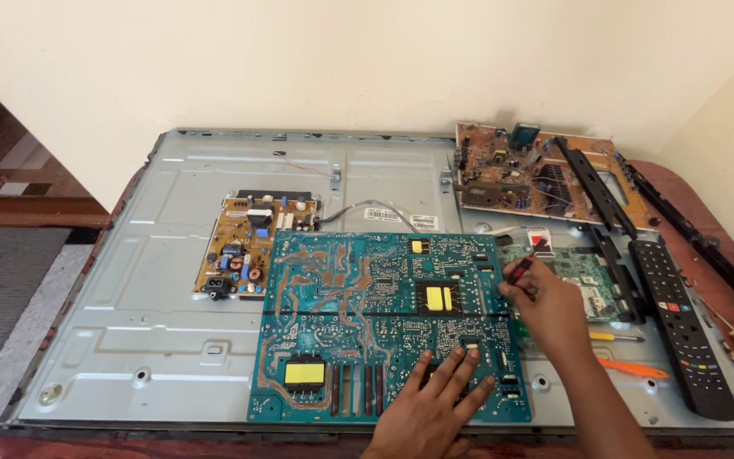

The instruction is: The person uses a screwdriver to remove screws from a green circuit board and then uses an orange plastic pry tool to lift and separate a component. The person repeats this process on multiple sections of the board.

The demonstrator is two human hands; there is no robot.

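Left hand (pixel 431 399): nearest the camera, lying flat with fingers spread on the lower right part of the teal circuit board (pixel 358 327); it clamps nothing.

Teal circuit board: large, solder side up, resting on the grey metal back panel (pixel 146 323) of a flat screen. Long axis runs left to right, parallel to the near edge of the table (pixel 698 183); short sides point toward and away from the camera. Yellow rectangular patches show on its face.

Right hand (pixel 545 302): at the board's right edge, fingers pinched on a small red-and-black tool (pixel 522 269), whose tip points toward the board edge. The two hands are apart.

Right of the hands: a green circuit board (pixel 584 268), partly covered by the right hand; an orange pry tool (pixel 635 368); a black remote control (pixel 681 327), long axis running near to far.

Middle distance, left: a tan power board (pixel 244 246) mounted on the panel.

Far right: a brown circuit board (pixel 520 174) with black plastic strips (pixel 592 187) laid across it.
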